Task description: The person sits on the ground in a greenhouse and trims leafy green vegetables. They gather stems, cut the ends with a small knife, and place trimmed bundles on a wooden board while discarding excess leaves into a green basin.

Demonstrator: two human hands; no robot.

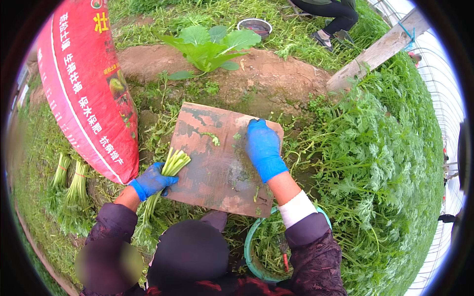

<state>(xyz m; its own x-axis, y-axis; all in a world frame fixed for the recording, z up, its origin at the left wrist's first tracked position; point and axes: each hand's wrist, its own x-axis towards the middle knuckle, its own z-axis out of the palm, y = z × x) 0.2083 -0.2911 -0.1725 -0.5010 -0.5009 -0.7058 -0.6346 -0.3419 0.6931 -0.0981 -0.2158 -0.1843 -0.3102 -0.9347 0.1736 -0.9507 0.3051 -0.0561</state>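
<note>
My left hand (153, 181), in a blue glove, grips a bunch of leafy green stalks (176, 162). Their pale cut ends point up over the left edge of a worn brown board (216, 159), and the leaves hang below my fist. My right hand (263, 148), also gloved in blue, lies on the upper right of the board with its fingers curled under. Whether anything is inside those fingers is hidden. A few leaf scraps (213, 138) stick to the board. Under my right forearm stands a green-rimmed tub (253, 255) of loose greens, with a red-handled tool (285, 261) in it.
A large red printed sack (89, 96) stands at the left. Near it lie banded bundles of stalks (77, 181). Dense leafy plants (389, 162) fill the right side. Beyond are a broad-leaved plant (209, 50), a metal basin (254, 26), a slanted wooden post (377, 46) and a seated person's leg (335, 16).
</note>
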